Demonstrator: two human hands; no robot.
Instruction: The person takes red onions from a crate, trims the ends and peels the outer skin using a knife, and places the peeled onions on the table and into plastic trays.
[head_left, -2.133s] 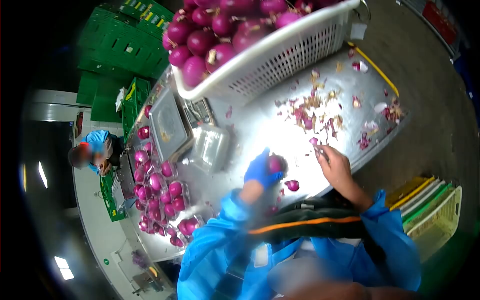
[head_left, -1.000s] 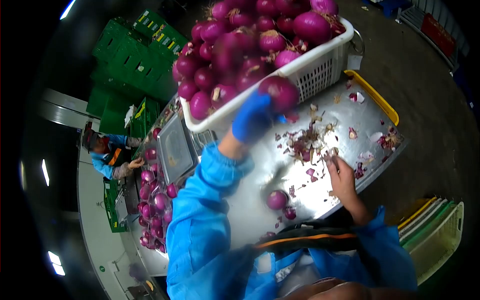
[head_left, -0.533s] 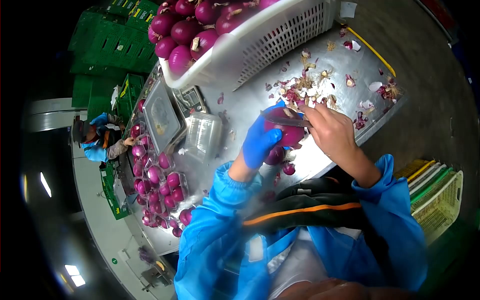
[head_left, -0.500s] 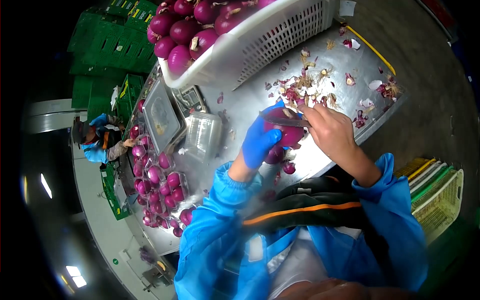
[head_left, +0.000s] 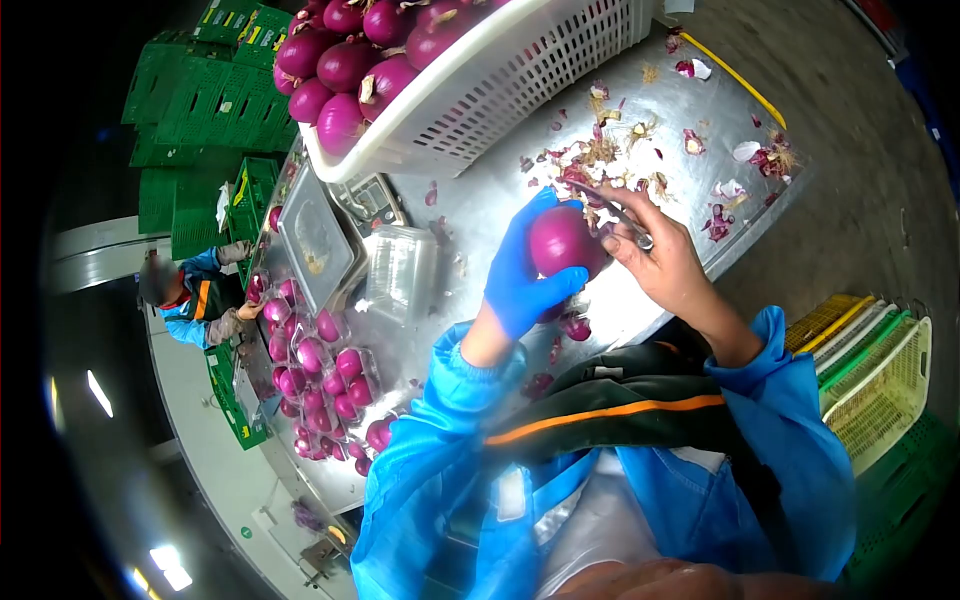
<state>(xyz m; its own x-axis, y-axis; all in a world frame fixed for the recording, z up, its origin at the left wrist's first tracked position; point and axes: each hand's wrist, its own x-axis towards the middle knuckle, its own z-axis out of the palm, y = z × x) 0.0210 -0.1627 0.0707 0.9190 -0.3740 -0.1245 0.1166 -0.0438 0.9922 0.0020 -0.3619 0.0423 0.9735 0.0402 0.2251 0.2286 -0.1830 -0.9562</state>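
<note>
My left hand (head_left: 522, 272), in a blue glove, is closed round a large red onion (head_left: 563, 243) above the metal table. A small knife (head_left: 612, 208) is gripped in my bare right hand (head_left: 655, 258), its blade pointing up and left past the onion's far side. The right fingertips are close against the onion's right side; whether they touch it I cannot tell. Below the held onion lies a smaller red onion (head_left: 576, 327), partly hidden. Just beyond my hands, roots and torn skins (head_left: 610, 150) are scattered on the table.
A white perforated crate (head_left: 490, 110) full of red onions stands at the back. Left are a scale (head_left: 370, 203), clear plastic trays (head_left: 400, 270) and packed onions (head_left: 315, 375). Across the table a co-worker (head_left: 195, 300) handles onions. Green crates (head_left: 205, 100) are stacked behind; a pale basket (head_left: 885, 395) stands right.
The knife blade has come off the onion's upper face and now angles up behind it. The onion has been turned, showing a smooth round side. The co-worker's arms have shifted.
</note>
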